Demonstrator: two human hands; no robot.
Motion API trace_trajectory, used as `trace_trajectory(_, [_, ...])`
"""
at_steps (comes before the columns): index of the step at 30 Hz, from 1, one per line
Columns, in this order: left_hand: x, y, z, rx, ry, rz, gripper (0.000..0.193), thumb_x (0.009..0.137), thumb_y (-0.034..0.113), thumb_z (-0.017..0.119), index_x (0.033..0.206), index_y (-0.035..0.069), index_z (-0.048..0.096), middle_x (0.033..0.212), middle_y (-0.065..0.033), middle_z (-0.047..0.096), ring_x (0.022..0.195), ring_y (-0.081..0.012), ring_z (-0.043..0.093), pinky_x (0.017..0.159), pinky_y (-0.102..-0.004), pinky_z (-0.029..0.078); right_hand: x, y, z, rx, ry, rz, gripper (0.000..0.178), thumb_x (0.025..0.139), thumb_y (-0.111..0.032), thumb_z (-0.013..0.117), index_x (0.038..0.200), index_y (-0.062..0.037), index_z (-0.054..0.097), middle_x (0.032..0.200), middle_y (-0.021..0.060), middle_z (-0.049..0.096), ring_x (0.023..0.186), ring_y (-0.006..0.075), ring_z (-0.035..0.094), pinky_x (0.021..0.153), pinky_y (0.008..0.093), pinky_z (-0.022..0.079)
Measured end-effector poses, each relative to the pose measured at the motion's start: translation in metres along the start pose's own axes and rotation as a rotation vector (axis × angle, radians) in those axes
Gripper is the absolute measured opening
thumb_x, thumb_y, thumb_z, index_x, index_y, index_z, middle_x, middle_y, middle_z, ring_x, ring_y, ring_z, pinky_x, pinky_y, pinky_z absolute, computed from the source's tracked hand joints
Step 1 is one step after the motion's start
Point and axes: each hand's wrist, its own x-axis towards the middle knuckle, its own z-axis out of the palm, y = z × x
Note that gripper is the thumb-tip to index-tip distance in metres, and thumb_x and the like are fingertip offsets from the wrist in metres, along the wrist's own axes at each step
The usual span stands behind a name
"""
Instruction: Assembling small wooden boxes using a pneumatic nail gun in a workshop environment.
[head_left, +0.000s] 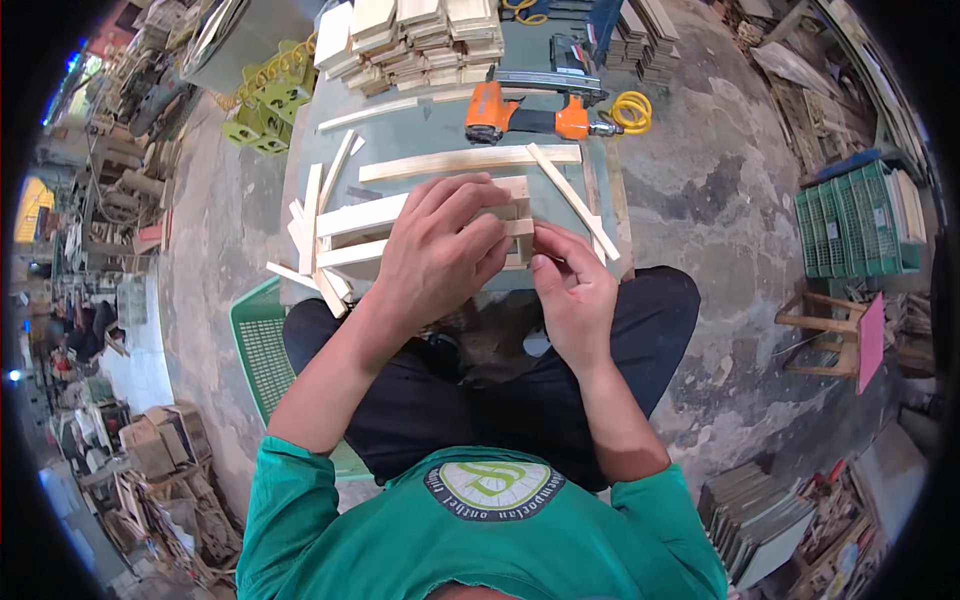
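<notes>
Green shirt [490,550] w/ round chest badge [493,488] nearest cam, 6 o'clock; dark trousers [440,415] just above it. L→R from there:

Green basket [262,360], 8–9 o'clock, beside the L knee. Loose wood strips [313,210], 10 o'clock, crossed in a heap on the bench [410,130].

L hand [435,235], 11 o'clock, back up, fingers curled nearly closed over the wooden frame [365,214]; undersides hidden. Frame = pale slats [350,252] running approx. 9 to 3, end block [515,187] at R; lies nr bench edge, just above centre. Est.: light, stiff, dry, not slippery; thin slats might split or twist at joints. Best hold prob. at the end block, or across both slats.

Nail gun [535,121], orange, 12–1 o'clock, lying beyond frame. R hand [578,290], 3 o'clock of ctr, thumb + forefinger bent, small gap, tips at frame's R end; can't tell if pinching anything. Far R: green crates [845,225], 2–3 o'clock; pink-topped stool [850,345], just past 3.
</notes>
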Motion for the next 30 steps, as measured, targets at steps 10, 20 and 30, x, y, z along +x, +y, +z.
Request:
trace_trajectory(10, [0.001, -0.001, -0.001, 0.014, 0.003, 0.007, 0.019, 0.070, 0.004, 0.078, 0.079, 0.006, 0.061, 0.111, -0.0080, 0.068, 0.113, -0.0301, 0.064, 0.093, -0.0439, 0.051, 0.001, -0.007, -0.002, -0.029, -0.074, -0.022, 0.033, 0.091, -0.001, 0.062, 0.123, 0.0068, 0.064, 0.126, 0.0161, 0.063, 0.108, 0.0209, 0.066, 0.093, 0.0310, 0.054])
trace_trajectory(20, [-0.004, -0.002, 0.001, 0.029, 0.024, 0.003, 0.019, 0.072, 0.007, 0.078, 0.079, 0.006, 0.060, 0.111, -0.0073, 0.067, 0.114, -0.0292, 0.064, 0.096, -0.0443, 0.050, 0.001, -0.011, 0.003, -0.050, -0.049, -0.024, 0.030, 0.092, 0.005, 0.061, 0.122, 0.0069, 0.064, 0.125, 0.0144, 0.062, 0.105, 0.0172, 0.067, 0.093, 0.0300, 0.054])
trace_trajectory(30, [-0.006, -0.003, 0.001, 0.044, 0.040, 0.003, 0.016, 0.077, 0.014, 0.075, 0.082, 0.006, 0.062, 0.112, -0.0061, 0.066, 0.113, -0.0263, 0.062, 0.098, -0.0430, 0.049, 0.001, -0.009, 0.005, -0.019, -0.038, 0.058, 0.031, 0.092, 0.008, 0.059, 0.122, 0.0052, 0.065, 0.125, 0.0120, 0.062, 0.106, 0.0160, 0.066, 0.092, 0.0275, 0.053])
